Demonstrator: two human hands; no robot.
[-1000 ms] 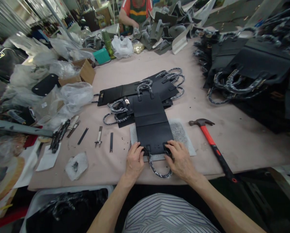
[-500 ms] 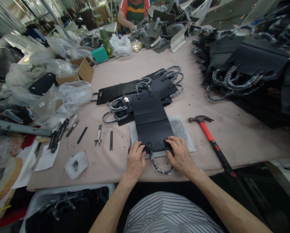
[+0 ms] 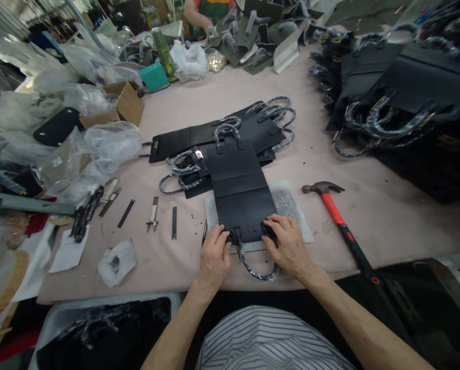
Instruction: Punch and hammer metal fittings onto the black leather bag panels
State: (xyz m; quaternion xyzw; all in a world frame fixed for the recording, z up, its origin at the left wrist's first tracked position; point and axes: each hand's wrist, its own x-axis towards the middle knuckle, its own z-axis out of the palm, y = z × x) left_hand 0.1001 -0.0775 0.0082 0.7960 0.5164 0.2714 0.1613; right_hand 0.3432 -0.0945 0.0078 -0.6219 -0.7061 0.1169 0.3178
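A flat black leather bag panel (image 3: pixel 240 195) lies on a grey pad (image 3: pixel 287 203) at the table's near edge, its wrapped handle (image 3: pixel 257 270) looping toward me. My left hand (image 3: pixel 214 257) presses on the panel's near left corner beside the handle's left tab, fingers bent down. My right hand (image 3: pixel 289 246) presses on the near right corner over the handle's right tab, fingers curled. Whether either hand pinches the tab is hidden. More black panels with wrapped handles (image 3: pixel 230 136) are stacked just beyond.
A red-handled hammer (image 3: pixel 339 223) lies right of the pad. Small metal tools (image 3: pixel 152 213) and black strips lie to the left, near plastic bags (image 3: pixel 110 146) and a cardboard box (image 3: pixel 127 103). Black bags (image 3: pixel 399 97) pile at the right. Another person (image 3: pixel 202 13) works at the far end.
Both hands stay on the panel's near corners, with the fingers shifting slightly. The camera view has tilted a little.
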